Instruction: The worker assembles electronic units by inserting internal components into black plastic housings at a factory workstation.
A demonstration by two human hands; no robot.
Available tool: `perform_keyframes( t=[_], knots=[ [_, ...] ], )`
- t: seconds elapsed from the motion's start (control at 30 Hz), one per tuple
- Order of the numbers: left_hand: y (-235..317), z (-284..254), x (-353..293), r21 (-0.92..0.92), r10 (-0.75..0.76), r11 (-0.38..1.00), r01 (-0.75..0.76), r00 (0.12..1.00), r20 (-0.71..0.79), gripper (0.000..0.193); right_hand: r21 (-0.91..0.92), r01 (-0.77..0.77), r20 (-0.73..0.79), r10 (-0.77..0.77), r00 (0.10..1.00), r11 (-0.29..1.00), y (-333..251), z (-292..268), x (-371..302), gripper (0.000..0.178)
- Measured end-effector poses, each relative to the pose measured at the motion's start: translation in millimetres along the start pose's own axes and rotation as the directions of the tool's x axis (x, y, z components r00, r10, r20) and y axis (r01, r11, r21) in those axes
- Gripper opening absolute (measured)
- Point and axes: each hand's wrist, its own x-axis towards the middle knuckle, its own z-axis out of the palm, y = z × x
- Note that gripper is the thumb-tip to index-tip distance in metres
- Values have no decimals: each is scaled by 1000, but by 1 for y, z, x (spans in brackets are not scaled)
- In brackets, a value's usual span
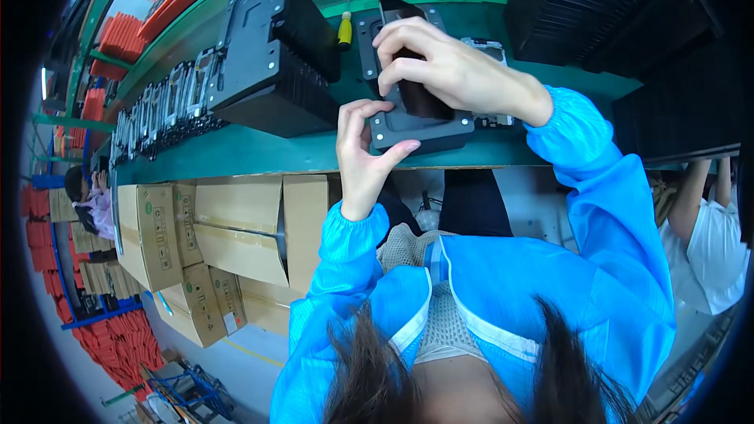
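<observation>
A black block-shaped fixture (428, 135) with silvery round studs at its corners lies on the green bench in front of me. Over it, tilted, is a glossy dark panel (424, 100), shaped like a phone screen. My right hand (440, 63) grips this panel from above with bent fingers; part of the panel is hidden beneath them. My left hand (366, 141) holds the fixture's near left corner, thumb on the front side and fingers on top. Beside my right wrist, a metal phone frame or board (488, 51) is partly covered by the hand.
A stack of black trays (275, 55) stands left of the fixture, beside a yellow-handled screwdriver (345, 30). Metal phone frames (161, 102) stand in a row farther left. More black trays (597, 12) rise at right. Cardboard boxes (236, 220) sit below the bench edge. Other people are at both sides.
</observation>
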Motion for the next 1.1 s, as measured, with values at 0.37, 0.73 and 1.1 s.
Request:
perform_keyframes(
  t=[0.37,0.73,1.1],
  knots=[
    [-5,0,-2,60,65,996,-63,998,-22,52,-372,-453,-271,372,888,810,-30,-42,-103,47],
    [-3,-5,-12,189,179,969,-157,979,-102,49,-449,-542,-35,593,805,710,-28,1,-118,46],
    [26,-120,21,509,522,836,-202,578,-628,27,17,-427,-44,427,903,904,-57,-15,28,32]
  ],
)
